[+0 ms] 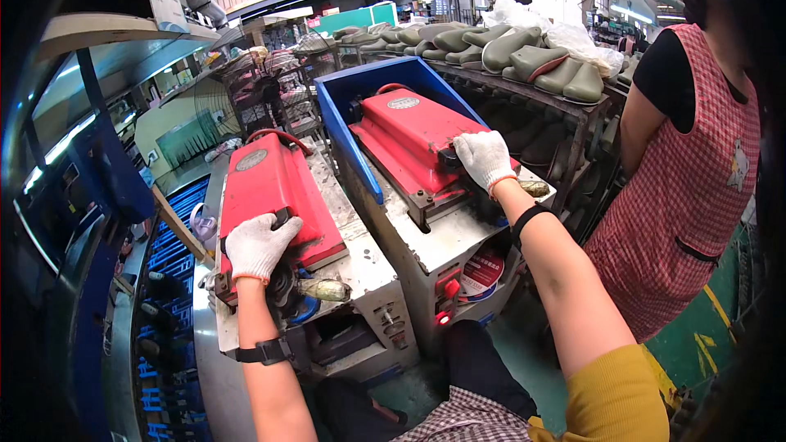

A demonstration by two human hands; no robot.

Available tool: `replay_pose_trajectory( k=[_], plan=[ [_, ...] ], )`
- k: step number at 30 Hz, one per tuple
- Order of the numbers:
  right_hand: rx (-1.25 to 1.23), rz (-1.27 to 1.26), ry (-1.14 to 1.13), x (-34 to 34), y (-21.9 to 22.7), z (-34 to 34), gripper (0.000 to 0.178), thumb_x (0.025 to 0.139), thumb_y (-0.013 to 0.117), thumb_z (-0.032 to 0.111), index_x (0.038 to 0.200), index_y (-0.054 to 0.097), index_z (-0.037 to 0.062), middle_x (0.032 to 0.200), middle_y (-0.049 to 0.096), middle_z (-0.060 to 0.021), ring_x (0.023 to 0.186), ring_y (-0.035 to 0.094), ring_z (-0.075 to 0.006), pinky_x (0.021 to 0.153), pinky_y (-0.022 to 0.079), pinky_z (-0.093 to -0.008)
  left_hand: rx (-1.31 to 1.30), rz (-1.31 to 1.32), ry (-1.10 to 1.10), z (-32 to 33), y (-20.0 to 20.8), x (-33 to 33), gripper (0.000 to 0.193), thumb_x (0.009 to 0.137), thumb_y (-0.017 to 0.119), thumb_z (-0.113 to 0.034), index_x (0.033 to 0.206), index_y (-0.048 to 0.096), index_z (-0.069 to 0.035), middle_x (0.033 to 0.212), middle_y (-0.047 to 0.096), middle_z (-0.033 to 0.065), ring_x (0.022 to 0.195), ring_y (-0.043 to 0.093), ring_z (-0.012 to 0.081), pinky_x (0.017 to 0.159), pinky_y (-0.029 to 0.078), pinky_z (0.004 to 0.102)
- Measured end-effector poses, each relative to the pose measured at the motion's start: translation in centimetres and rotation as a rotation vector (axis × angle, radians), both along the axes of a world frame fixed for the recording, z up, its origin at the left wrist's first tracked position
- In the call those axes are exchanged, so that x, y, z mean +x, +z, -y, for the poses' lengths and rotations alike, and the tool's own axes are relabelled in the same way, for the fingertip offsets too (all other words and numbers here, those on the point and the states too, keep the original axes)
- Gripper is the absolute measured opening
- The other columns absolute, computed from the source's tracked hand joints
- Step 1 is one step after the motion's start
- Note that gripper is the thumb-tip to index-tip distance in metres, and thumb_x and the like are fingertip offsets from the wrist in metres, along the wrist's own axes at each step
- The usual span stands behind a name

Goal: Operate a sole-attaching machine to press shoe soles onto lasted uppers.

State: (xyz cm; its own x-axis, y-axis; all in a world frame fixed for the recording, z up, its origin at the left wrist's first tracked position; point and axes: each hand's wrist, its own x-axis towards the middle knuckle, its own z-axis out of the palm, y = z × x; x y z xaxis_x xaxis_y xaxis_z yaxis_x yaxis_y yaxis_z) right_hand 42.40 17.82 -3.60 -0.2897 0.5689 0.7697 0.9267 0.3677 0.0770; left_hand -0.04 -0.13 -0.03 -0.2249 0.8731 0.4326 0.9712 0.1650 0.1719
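Note:
Two red machine covers stand side by side, the left cover (270, 188) and the right cover (405, 127), both lowered. My left hand (258, 247), in a white knit glove, is closed over a black handle (282, 215) at the near end of the left cover. Likewise gloved, my right hand (485, 159) grips the black handle (448, 157) on the right cover's near end. The gloves partly hide both handles. Below my left hand a worn, wrapped lever grip (323, 290) sticks out; a similar lever grip (535, 188) lies beside my right wrist.
A blue guard (348, 135) surrounds the right machine's back and left side. Olive-green clogs (532, 61) are heaped on a rack (589, 110) behind it. At right, close by, stands a person in a red checked apron (663, 196). Blue racking (176, 229) runs along the left.

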Motion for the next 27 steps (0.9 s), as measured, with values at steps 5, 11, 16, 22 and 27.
replay_pose_trajectory(
  k=[5, 11, 16, 22, 27],
  plan=[
    [0.025, 0.043, -0.017, -0.2, -0.4, -0.7, 0.036, 0.106, 0.051, 0.035, 0.086, 0.076, 0.0175, 0.082, 0.076, -0.0085, 0.079, 0.073, -0.0324, 0.075, 0.053, -0.0491, 0.077, -0.04, 0.008, 0.2, -0.6, -0.2, 0.06, 0.084, 0.069, -0.071, 0.079, 0.078, -0.012, 0.078, 0.074, 0.019, 0.078, 0.075, 0.0383, 0.069, 0.056, 0.0478],
    [0.011, 0.033, -0.01, 0.2, -0.1, -0.4, 0.035, 0.105, 0.051, 0.034, 0.086, 0.076, 0.0178, 0.082, 0.077, -0.0086, 0.08, 0.074, -0.0314, 0.075, 0.053, -0.0483, 0.114, -0.036, -0.012, 0.3, -0.8, 0.1, 0.058, 0.087, 0.071, -0.065, 0.077, 0.074, -0.008, 0.075, 0.071, 0.0192, 0.076, 0.073, 0.0385, 0.068, 0.053, 0.0474],
    [0.025, 0.048, -0.012, 0.2, -0.3, -0.7, 0.036, 0.105, 0.051, 0.034, 0.087, 0.077, 0.0176, 0.083, 0.077, -0.009, 0.08, 0.074, -0.0318, 0.075, 0.053, -0.0484, 0.127, -0.03, -0.015, 0.3, -0.8, 0.0, 0.059, 0.087, 0.071, -0.066, 0.077, 0.074, -0.008, 0.075, 0.071, 0.0195, 0.077, 0.073, 0.0391, 0.068, 0.053, 0.0482],
    [0.015, 0.06, -0.021, 0.0, -0.2, -0.6, 0.033, 0.104, 0.053, 0.033, 0.087, 0.076, 0.0175, 0.084, 0.077, -0.0085, 0.079, 0.074, -0.0315, 0.074, 0.053, -0.0479, 0.167, -0.043, -0.018, -0.1, -1.4, -0.7, 0.059, 0.083, 0.072, -0.069, 0.074, 0.074, -0.011, 0.074, 0.072, 0.0186, 0.073, 0.073, 0.0393, 0.066, 0.054, 0.0493],
    [0.008, 0.09, -0.037, 0.0, 0.1, -0.2, 0.028, 0.103, 0.054, 0.032, 0.091, 0.075, 0.0191, 0.085, 0.077, -0.0075, 0.079, 0.074, -0.0307, 0.074, 0.053, -0.0478, 0.168, -0.063, -0.02, -0.1, -1.3, -0.5, 0.058, 0.083, 0.072, -0.069, 0.074, 0.074, -0.012, 0.074, 0.072, 0.0185, 0.072, 0.073, 0.039, 0.065, 0.054, 0.0492]
  ],
)
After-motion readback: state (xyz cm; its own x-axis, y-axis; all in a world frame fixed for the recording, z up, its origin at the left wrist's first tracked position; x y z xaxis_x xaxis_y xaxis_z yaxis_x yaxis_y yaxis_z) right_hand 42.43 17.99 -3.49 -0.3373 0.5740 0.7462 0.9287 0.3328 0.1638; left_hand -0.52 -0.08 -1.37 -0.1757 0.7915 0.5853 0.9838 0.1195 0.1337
